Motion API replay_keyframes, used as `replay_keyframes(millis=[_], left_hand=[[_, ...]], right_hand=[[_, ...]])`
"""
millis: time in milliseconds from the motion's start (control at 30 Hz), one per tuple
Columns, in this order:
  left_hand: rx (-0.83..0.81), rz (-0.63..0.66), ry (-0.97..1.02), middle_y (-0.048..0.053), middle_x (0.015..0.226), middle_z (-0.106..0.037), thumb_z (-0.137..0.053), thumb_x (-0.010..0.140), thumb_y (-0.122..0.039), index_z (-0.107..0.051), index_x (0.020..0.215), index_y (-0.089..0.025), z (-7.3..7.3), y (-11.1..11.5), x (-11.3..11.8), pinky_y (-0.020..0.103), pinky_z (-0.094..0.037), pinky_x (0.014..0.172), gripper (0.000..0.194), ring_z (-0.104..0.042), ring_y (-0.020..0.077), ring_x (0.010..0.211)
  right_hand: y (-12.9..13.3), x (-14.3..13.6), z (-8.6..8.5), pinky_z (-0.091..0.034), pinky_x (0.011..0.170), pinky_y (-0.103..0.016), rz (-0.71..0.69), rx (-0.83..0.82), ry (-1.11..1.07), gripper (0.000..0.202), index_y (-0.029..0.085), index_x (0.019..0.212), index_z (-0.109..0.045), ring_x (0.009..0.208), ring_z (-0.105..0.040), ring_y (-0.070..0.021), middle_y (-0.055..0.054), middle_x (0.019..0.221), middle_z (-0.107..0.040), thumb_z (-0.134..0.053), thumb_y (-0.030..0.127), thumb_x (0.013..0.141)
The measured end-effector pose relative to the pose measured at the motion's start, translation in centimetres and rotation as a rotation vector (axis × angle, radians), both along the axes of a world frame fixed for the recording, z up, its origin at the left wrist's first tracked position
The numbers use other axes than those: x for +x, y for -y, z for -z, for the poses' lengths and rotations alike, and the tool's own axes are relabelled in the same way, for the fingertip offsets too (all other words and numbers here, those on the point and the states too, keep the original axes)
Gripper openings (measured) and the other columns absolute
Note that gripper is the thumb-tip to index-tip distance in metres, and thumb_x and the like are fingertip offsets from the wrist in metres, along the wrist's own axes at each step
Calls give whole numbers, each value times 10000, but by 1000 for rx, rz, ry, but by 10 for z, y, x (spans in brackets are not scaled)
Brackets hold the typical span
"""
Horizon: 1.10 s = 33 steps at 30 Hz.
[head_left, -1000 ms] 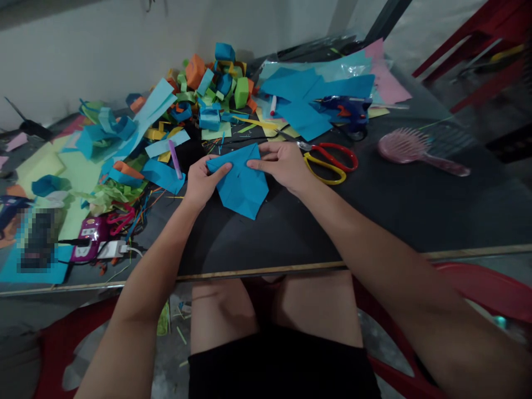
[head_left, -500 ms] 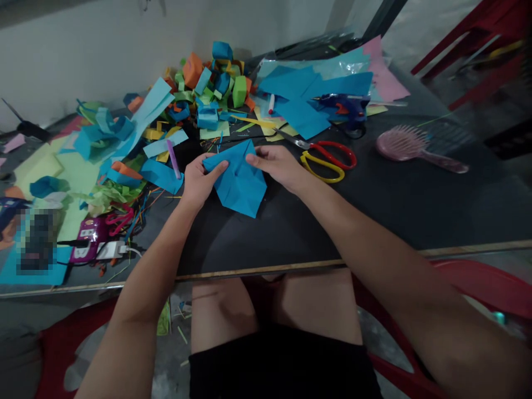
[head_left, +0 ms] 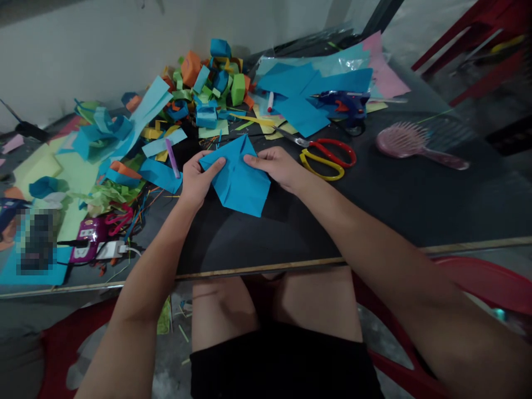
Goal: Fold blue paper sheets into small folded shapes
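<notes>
A folded sheet of blue paper point(head_left: 243, 188) is held between my two hands over the dark table. My left hand point(head_left: 198, 174) grips its upper left corner, thumb on top and the other fingers behind. On the upper right edge my right hand point(head_left: 276, 166) pinches the paper with the thumb over it; some of its fingers are hidden. Creases run across the sheet, and its lower part spreads toward me. Just right of my right hand lie scissors point(head_left: 328, 158) with one red and one yellow handle. A purple pen-like stick point(head_left: 172, 158) rests left of my left hand.
Colourful folded paper pieces point(head_left: 208, 83) heap up at the back. A blue glue gun point(head_left: 344, 105) lies on blue sheets at the back right, with a pink hairbrush point(head_left: 403, 141) beyond the scissors. A purple power strip point(head_left: 89, 238) with a white plug sits front left.
The blue paper has turned slightly and its lower part has swung a little right and opened wider. Both hands keep their hold, shifting only slightly left.
</notes>
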State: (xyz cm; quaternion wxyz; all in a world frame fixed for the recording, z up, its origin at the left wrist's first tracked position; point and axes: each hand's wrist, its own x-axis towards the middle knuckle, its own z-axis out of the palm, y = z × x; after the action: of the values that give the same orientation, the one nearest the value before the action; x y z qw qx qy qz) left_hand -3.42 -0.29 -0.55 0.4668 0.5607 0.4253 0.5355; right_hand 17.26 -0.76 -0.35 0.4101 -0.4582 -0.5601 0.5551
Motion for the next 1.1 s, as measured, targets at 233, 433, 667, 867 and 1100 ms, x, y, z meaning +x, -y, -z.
replay_keyframes(millis=[233, 433, 667, 867, 1100], left_hand=[[-7, 17, 12, -22, 705, -644, -900, 587, -570, -691, 817, -201, 0, -2, -1, 214, -514, 566, 482, -598, 98, 615], [-7, 30, 8, -24, 690, -641, -887, 600, -587, -684, 829, -205, 0, -2, -1, 225, -527, 567, 489, -603, 102, 602], [21, 28, -30, -34, 663, -615, -884, 607, -584, -677, 806, -205, 1, -2, -2, 215, -505, 555, 476, -580, 93, 589], [6, 28, -48, -26, 677, -622, -879, 608, -588, -673, 811, -209, 1, -1, -2, 227, -507, 563, 477, -578, 103, 599], [16, 23, -55, -22, 690, -626, -876, 608, -594, -671, 809, -210, 0, 0, -1, 229, -511, 566, 480, -589, 108, 612]], right_hand=[[4, -3, -6, -547, 687, -337, -40, -232, -210, 522, 219, 561, -600, 713, -688, -197, -25, 636, -684, -790, 692, 674], [4, -2, -3, -558, 728, -380, -57, -225, -226, 550, 218, 567, -566, 704, -680, -206, -26, 618, -645, -741, 718, 716], [7, -2, -8, -546, 667, -354, 26, -4, -91, 441, 202, 657, -703, 746, -680, -220, -40, 721, -723, -917, 567, 530], [8, -2, -10, -506, 569, -333, 27, 44, 42, 443, 196, 613, -701, 666, -651, -213, -42, 660, -712, -910, 577, 525], [6, -1, -6, -490, 585, -331, 29, 101, 103, 395, 218, 612, -659, 676, -637, -204, -23, 582, -640, -856, 556, 666]])
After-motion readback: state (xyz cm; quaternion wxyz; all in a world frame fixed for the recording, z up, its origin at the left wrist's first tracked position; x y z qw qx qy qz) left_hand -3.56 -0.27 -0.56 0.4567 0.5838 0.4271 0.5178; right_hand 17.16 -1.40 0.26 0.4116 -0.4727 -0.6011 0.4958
